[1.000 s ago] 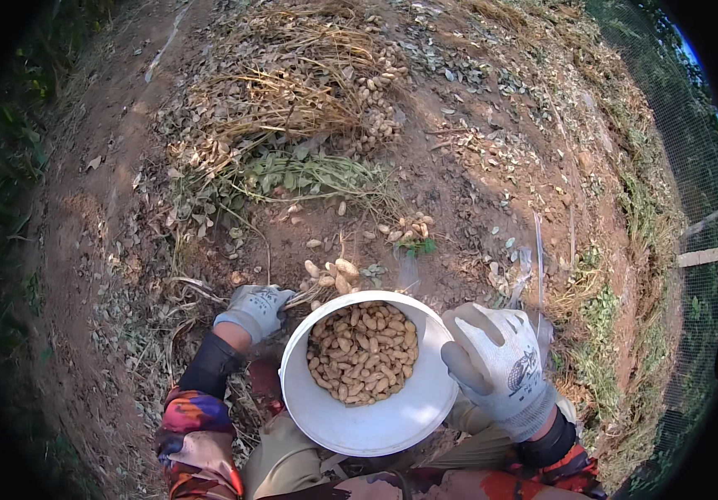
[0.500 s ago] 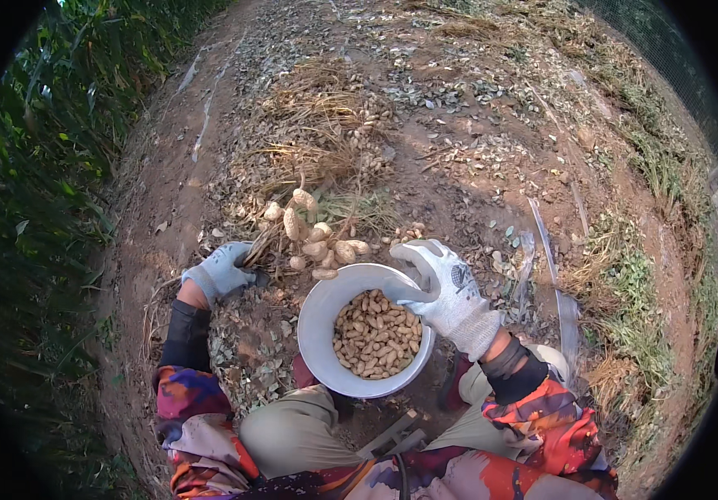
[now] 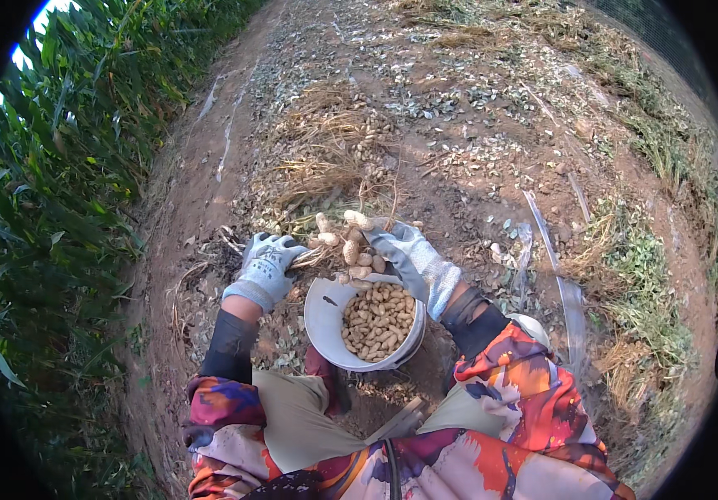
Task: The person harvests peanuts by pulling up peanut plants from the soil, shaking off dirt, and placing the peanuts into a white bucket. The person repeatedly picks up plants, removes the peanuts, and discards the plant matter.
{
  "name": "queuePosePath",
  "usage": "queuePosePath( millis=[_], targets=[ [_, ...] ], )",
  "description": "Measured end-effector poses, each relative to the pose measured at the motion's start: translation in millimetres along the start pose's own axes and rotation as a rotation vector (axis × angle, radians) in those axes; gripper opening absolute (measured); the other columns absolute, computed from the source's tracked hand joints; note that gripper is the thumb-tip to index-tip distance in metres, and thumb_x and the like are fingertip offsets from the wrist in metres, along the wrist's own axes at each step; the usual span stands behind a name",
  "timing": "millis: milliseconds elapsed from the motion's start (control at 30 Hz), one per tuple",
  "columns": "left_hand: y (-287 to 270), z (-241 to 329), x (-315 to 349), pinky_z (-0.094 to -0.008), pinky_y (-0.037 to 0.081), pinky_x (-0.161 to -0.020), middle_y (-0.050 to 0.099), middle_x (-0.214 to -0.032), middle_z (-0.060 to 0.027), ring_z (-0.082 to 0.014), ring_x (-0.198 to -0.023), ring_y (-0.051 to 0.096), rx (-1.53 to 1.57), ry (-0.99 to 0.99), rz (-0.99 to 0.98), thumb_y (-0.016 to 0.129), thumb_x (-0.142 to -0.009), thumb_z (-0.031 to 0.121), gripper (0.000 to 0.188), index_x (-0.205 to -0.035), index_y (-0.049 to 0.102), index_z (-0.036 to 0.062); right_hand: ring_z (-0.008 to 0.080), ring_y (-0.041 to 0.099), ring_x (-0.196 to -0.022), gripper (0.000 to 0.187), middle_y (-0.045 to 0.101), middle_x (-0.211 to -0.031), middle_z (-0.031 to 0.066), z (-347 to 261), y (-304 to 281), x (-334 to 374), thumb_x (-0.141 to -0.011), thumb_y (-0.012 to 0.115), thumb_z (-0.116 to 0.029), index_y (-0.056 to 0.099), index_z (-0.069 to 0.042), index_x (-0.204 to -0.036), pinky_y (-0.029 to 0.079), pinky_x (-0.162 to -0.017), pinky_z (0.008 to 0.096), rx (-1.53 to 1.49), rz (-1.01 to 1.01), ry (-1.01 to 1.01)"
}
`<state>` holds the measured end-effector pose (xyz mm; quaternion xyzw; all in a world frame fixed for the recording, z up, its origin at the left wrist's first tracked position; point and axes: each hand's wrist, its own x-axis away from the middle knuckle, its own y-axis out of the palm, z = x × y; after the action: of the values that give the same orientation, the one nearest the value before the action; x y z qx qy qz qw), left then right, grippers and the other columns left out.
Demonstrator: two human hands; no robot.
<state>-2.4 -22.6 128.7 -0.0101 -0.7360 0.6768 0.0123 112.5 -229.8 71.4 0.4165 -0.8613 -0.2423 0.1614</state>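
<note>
The left hand, gloved, was clenched on the stems of a peanut plant, whose long axis ran from that fist rightward. The pod cluster hung at its right end, just above the far rim of the white bucket. The right hand, also gloved, was the nearer to the pods, fingers closed among them at the cluster's right side. The bucket, part filled with peanuts, stood on the soil between the knees.

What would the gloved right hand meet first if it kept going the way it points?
Probably the cluster of pale peanut pods at the right hand fingertips; depth is unclear, but they appear to touch already.
</note>
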Motion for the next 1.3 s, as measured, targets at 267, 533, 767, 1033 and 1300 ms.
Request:
queuePosePath(
  millis=[267, 533, 767, 1033, 1300],
  targets=[
    [24, -7, 9, -0.0416, 0.028, -0.102, 0.038, -0.13, -0.016, -0.0337, -0.122, 0.035, 0.506, -0.013, -0.151, 0.08, -0.053, 0.039, 0.099, -0.134, 0.031, 0.0114, 0.0163, 0.053, -0.084, 0.043, 0.059, -0.089, 0.0063, 22, -11, -14, -0.089, 0.048, -0.042, 0.063, -0.001, -0.092, 0.044, -0.074, 0.0306, 0.26, 0.156, 0.018],
    [64, -15, 9, -0.0353, 0.036, -0.097, 0.043, -0.129, -0.0118, -0.0253, -0.117, 0.042, 0.684, 0.028, -0.149, 0.083, -0.055, 0.027, 0.1, -0.135, 0.027, 0.0044, 0.0152, 0.056, -0.083, 0.048, 0.063, -0.09, 0.0081, 30, -1, -18, -0.094, 0.038, -0.04, 0.064, 0.0, -0.093, 0.046, -0.076, 0.0298, 0.341, 0.041, -0.1],
    [72, -6, -3, -0.0288, 0.047, -0.08, 0.064, -0.098, -0.0047, -0.0151, -0.088, 0.058, 1.092, -0.131, -0.286, 0.077, -0.059, 0.009, 0.049, -0.105, 0.059, 0.0044, 0.0146, 0.058, -0.083, 0.054, 0.062, -0.095, 0.0093, 30, 4, -21, -0.092, 0.038, -0.046, 0.059, 0.003, -0.101, 0.049, -0.076, 0.0278, 0.066, -0.034, 0.066],
    [62, -21, 1, -0.0301, 0.047, -0.07, 0.065, -0.085, -0.0055, -0.0151, -0.075, 0.059, 1.017, -0.038, -0.174, 0.073, -0.06, 0.012, 0.038, -0.096, 0.062, 0.0067, 0.012, 0.06, -0.087, 0.044, 0.058, -0.099, 0.0024, 7, 25, -11, -0.081, 0.064, -0.033, 0.053, -0.006, -0.113, 0.052, -0.072, 0.0246, -0.041, -0.287, 0.236],
    [60, -27, 4, -0.0329, 0.048, -0.07, 0.064, -0.083, -0.0101, -0.0248, -0.075, 0.06, 0.826, 0.015, -0.141, 0.074, -0.056, 0.02, 0.044, -0.096, 0.062, 0.0077, 0.0113, 0.056, -0.097, 0.049, 0.057, -0.108, 0.0001, 9, 30, -7, -0.078, 0.068, -0.031, 0.05, -0.01, -0.119, 0.05, -0.078, 0.0247, 0.134, -0.34, 0.248]
  ],
)
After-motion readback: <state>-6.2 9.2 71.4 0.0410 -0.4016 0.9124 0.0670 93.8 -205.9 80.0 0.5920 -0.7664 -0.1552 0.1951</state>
